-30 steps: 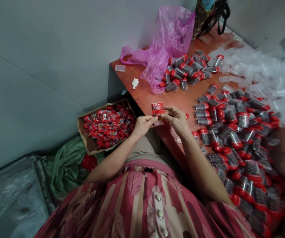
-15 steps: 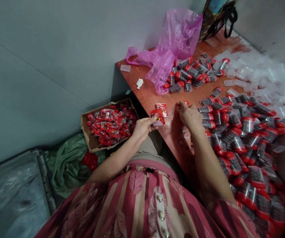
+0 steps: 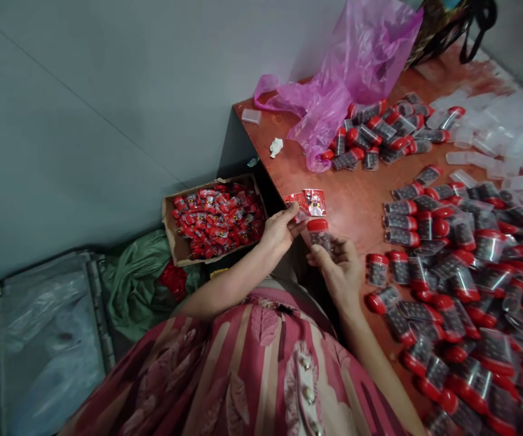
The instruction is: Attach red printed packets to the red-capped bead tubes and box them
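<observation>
Two hands are occupied at the near edge of the red table (image 3: 356,188). By the left hand (image 3: 282,229), a red printed wrapper (image 3: 294,198) is pinched between thumb and fingers, while by the right hand (image 3: 339,263) a clear, dark-filled container (image 3: 319,235) is gripped low between thumb and fingers, its red cap uppermost. The container is held just beside the left fingertips; whether they are touched by it cannot be told. Beyond it, a second wrapper (image 3: 314,202) is laid flat on the table, next to the pinched one. To the right, many similar containers (image 3: 452,266) are heaped, and farther back a pink plastic bag (image 3: 370,54) is spread. To the left, below table height, a cardboard box (image 3: 169,236) is filled with small red packs (image 3: 218,218)
</observation>
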